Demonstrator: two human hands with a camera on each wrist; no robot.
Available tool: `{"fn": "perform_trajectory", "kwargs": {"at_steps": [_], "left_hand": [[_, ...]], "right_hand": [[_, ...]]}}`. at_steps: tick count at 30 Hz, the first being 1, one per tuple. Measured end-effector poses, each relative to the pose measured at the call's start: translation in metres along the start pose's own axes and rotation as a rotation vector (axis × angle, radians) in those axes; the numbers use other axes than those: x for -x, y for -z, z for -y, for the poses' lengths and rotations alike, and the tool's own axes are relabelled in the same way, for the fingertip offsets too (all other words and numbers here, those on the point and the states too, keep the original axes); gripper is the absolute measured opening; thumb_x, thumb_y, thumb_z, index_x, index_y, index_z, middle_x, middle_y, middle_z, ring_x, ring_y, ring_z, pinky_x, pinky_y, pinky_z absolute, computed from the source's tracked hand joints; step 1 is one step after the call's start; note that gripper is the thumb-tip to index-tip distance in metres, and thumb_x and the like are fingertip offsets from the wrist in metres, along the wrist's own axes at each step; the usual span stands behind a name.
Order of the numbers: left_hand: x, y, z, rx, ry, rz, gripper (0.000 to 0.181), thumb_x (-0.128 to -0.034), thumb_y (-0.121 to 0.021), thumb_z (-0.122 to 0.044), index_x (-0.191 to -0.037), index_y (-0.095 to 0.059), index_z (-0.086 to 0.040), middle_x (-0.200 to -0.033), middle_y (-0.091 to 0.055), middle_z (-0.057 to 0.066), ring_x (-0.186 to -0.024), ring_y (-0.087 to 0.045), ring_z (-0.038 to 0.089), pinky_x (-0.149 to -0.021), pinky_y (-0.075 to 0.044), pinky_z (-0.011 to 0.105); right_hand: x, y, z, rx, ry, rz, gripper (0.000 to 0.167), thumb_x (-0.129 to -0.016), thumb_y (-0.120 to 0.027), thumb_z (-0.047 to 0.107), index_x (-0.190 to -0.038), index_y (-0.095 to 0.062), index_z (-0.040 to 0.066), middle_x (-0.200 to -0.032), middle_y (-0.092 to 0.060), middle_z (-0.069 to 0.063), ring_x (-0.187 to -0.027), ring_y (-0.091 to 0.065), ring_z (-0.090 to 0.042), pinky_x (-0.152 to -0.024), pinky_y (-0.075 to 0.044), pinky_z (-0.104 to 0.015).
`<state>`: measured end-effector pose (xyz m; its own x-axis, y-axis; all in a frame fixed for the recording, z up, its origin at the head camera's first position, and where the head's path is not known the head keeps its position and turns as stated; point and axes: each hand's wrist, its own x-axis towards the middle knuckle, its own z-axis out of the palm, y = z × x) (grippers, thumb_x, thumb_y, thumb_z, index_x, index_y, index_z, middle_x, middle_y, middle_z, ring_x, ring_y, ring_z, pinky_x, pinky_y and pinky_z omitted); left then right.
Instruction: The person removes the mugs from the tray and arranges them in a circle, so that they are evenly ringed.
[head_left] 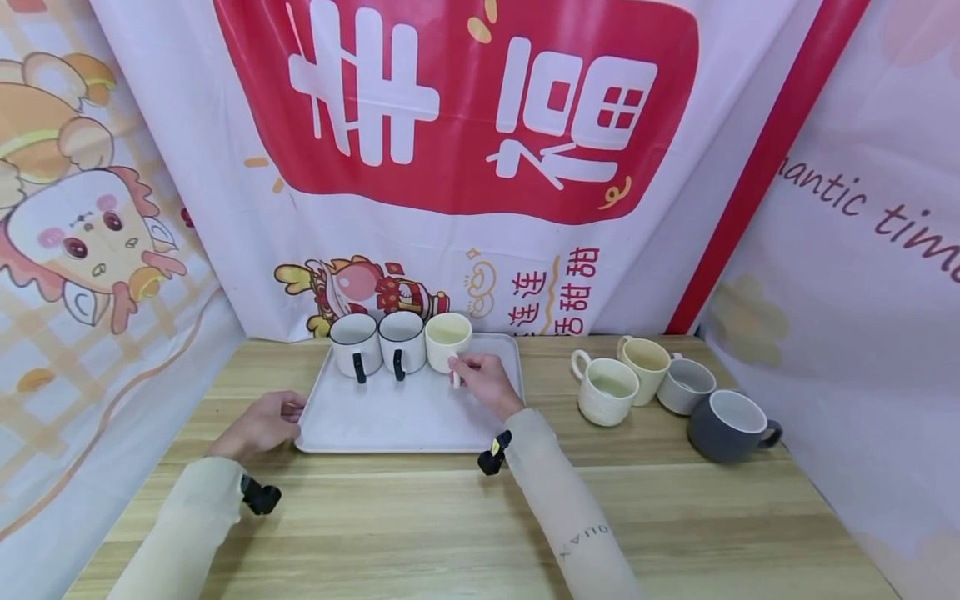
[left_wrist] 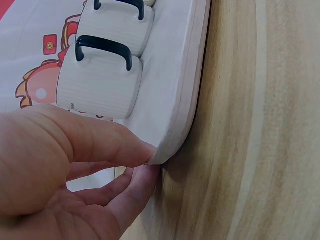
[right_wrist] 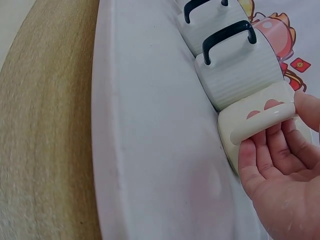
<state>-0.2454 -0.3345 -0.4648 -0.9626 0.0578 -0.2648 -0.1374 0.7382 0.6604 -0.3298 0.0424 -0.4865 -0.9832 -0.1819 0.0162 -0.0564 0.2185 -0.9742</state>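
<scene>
A white rectangular tray [head_left: 405, 417] lies on the wooden table. Along its back edge stand two white mugs with black handles, the left mug [head_left: 354, 343] and the middle mug [head_left: 402, 340], and beside them a cream mug [head_left: 447, 337]. My right hand [head_left: 487, 382] holds the cream mug by its handle [right_wrist: 262, 123], fingers curled behind it and thumb near its upper end. At the tray's left edge, my left hand [head_left: 266, 423] pinches the rim, thumb on top and fingers below, as the left wrist view shows the tray corner [left_wrist: 167, 150].
Right of the tray stand a cream textured mug [head_left: 607, 396], a pale yellow mug [head_left: 647, 367], a grey mug [head_left: 686, 385] and a dark grey mug [head_left: 723, 429]. Printed cloth [head_left: 465, 275] hangs behind the table, with more cloth on both sides.
</scene>
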Motion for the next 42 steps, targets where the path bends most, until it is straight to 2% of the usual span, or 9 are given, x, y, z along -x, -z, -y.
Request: {"fn": "perform_trajectory", "kwargs": {"at_steps": [4,8,12,20,27,30,35,39,42], "left_hand": [[0.000,-0.001,0.000,-0.002,0.013,0.004,0.057,-0.0866,-0.063,0.007,-0.141,-0.049,0.015,-0.135,-0.058,0.033,-0.120,-0.060,0.042,-0.100,-0.058,0.050],[-0.001,-0.001,0.000,-0.008,0.011,0.000,0.057,-0.0864,-0.063,0.007,-0.141,-0.049,0.015,-0.135,-0.059,0.033,-0.121,-0.060,0.042,-0.101,-0.058,0.050],[-0.001,-0.002,0.001,0.005,0.009,0.000,0.057,-0.0860,-0.063,0.007,-0.140,-0.049,0.015,-0.133,-0.059,0.033,-0.119,-0.060,0.041,-0.099,-0.059,0.048],[-0.001,-0.005,0.005,0.015,0.022,0.003,0.056,-0.0861,-0.063,0.007,-0.140,-0.050,0.014,-0.134,-0.059,0.032,-0.119,-0.060,0.040,-0.098,-0.059,0.047],[-0.001,-0.004,0.003,0.023,0.004,0.000,0.057,-0.0856,-0.063,0.008,-0.140,-0.049,0.015,-0.134,-0.059,0.033,-0.119,-0.060,0.040,-0.098,-0.059,0.047],[-0.001,-0.003,0.003,0.023,0.002,-0.001,0.056,-0.0857,-0.063,0.008,-0.140,-0.049,0.015,-0.134,-0.059,0.033,-0.119,-0.060,0.040,-0.099,-0.059,0.047],[-0.001,-0.003,0.002,0.020,-0.007,-0.002,0.057,-0.0855,-0.062,0.008,-0.140,-0.049,0.016,-0.134,-0.059,0.033,-0.120,-0.060,0.042,-0.100,-0.059,0.049],[0.000,-0.002,0.001,0.013,-0.007,-0.003,0.058,-0.0858,-0.063,0.007,-0.141,-0.048,0.016,-0.135,-0.058,0.034,-0.121,-0.060,0.042,-0.100,-0.058,0.050],[0.000,-0.001,0.000,0.008,-0.006,-0.002,0.058,-0.0857,-0.063,0.007,-0.141,-0.048,0.016,-0.135,-0.058,0.034,-0.121,-0.059,0.043,-0.101,-0.058,0.050]], "right_hand": [[0.001,0.002,0.000,-0.034,0.013,0.010,0.037,-0.105,-0.064,0.029,-0.109,-0.078,-0.005,-0.089,-0.076,-0.003,-0.086,-0.063,-0.010,-0.079,-0.057,-0.024],[0.002,0.003,0.000,-0.043,0.002,-0.001,0.037,-0.105,-0.065,0.027,-0.109,-0.077,-0.008,-0.084,-0.074,0.000,-0.083,-0.061,-0.009,-0.076,-0.054,-0.023],[0.005,0.002,0.002,-0.074,-0.056,-0.028,0.034,-0.103,-0.068,0.026,-0.108,-0.078,-0.006,-0.082,-0.072,0.002,-0.083,-0.061,-0.011,-0.074,-0.051,-0.021],[0.011,0.000,0.003,-0.150,-0.161,-0.076,0.025,-0.100,-0.071,0.022,-0.108,-0.080,0.000,-0.089,-0.075,-0.004,-0.101,-0.068,-0.026,-0.079,-0.053,-0.022],[0.016,0.005,0.003,-0.164,-0.163,-0.083,0.025,-0.100,-0.071,0.022,-0.110,-0.081,0.001,-0.083,-0.073,0.002,-0.087,-0.063,-0.013,-0.079,-0.053,-0.023],[0.018,0.007,0.003,-0.177,-0.151,-0.082,0.025,-0.100,-0.071,0.021,-0.109,-0.080,-0.001,-0.081,-0.072,0.000,-0.084,-0.062,-0.012,-0.078,-0.053,-0.022],[0.025,0.013,0.008,-0.191,-0.126,-0.069,0.027,-0.101,-0.070,0.019,-0.113,-0.078,-0.004,-0.083,-0.072,-0.003,-0.083,-0.063,-0.013,-0.081,-0.056,-0.025],[0.033,0.020,0.015,-0.152,-0.108,-0.053,0.026,-0.102,-0.068,0.020,-0.110,-0.078,-0.004,-0.084,-0.072,-0.004,-0.086,-0.063,-0.013,-0.087,-0.057,-0.030],[0.040,0.025,0.020,-0.127,-0.083,-0.038,0.027,-0.102,-0.068,0.020,-0.107,-0.077,-0.005,-0.083,-0.070,-0.001,-0.088,-0.061,-0.012,-0.085,-0.056,-0.028]]}}
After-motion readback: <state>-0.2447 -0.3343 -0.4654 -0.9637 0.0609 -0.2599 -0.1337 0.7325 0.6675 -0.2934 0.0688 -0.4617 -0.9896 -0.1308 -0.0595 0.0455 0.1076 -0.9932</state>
